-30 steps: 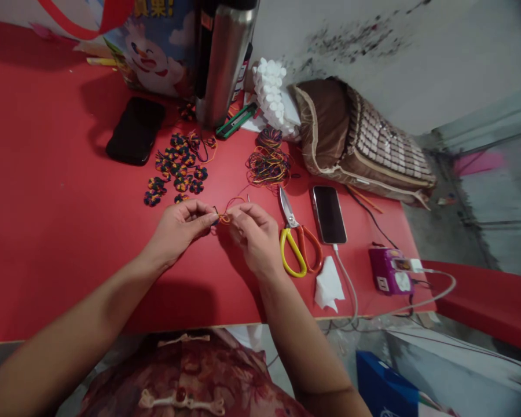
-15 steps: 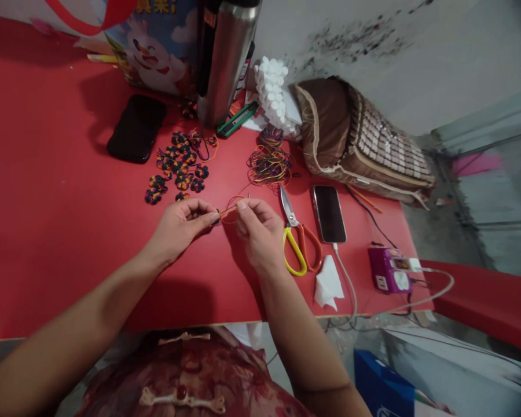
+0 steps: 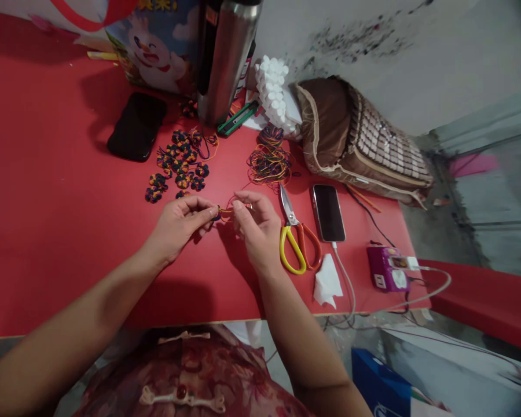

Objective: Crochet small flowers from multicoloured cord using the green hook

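My left hand (image 3: 186, 225) is closed in a pinch on a small dark crocheted piece (image 3: 217, 216) with orange thread at its edge. Facing it, my right hand (image 3: 257, 226) closes on a thin rod that looks like a crochet hook (image 3: 250, 206); only its pale end shows past the fingers. Orange and red thread (image 3: 227, 209) spans the short gap between both hands. Behind the right hand, a loose tangle of multicoloured thread (image 3: 269, 165) lies on the table. Several small dark-and-orange crocheted flowers (image 3: 182, 165) are spread beyond my left hand.
Scissors (image 3: 292, 217) with yellow and red handles lie right of my right hand, beside a charging phone (image 3: 329, 213) and crumpled tissue (image 3: 327, 281). A black case (image 3: 136, 127), steel flask (image 3: 230, 63), green cutter (image 3: 238, 119) and brown cushion (image 3: 364, 133) stand farther back.
My right hand has shifted slightly left and its fingers have lifted and spread a little. The pale rod end now shows behind them. My left hand has barely moved.
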Demonstrator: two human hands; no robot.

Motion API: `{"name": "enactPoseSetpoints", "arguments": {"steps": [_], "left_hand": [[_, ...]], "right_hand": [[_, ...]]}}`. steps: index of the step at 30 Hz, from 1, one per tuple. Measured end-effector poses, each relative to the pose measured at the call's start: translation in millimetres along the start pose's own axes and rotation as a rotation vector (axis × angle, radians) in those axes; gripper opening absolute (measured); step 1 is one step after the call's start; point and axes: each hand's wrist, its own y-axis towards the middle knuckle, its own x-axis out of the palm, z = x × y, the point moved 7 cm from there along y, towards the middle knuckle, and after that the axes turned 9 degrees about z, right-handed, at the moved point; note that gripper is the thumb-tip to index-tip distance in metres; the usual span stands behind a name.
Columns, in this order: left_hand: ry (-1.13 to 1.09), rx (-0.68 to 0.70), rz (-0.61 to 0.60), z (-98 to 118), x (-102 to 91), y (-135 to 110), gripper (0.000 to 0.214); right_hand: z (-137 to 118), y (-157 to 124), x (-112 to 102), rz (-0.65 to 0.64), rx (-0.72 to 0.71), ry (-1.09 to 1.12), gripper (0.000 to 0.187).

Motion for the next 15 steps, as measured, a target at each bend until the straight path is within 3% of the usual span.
{"name": "enactPoseSetpoints", "arguments": {"steps": [5,10,15], "left_hand": [[-0.022,0.046,0.024,3.2,-1.9,1.8,0.021],[-0.024,0.066,0.02,4.6,-2.5,1.3,0.016],[-0.027,0.055,0.027,4.8,-2.4,0.8,0.016]], "right_hand": [[11.8,-5.4,17.3,-0.184,0.164,0.084,0.027],[15.5,-5.8,16.6,-0.148,0.131,0.054,0.024],[25.0,-7.2,21.8,-0.205,0.296,0.216,0.032]]}}
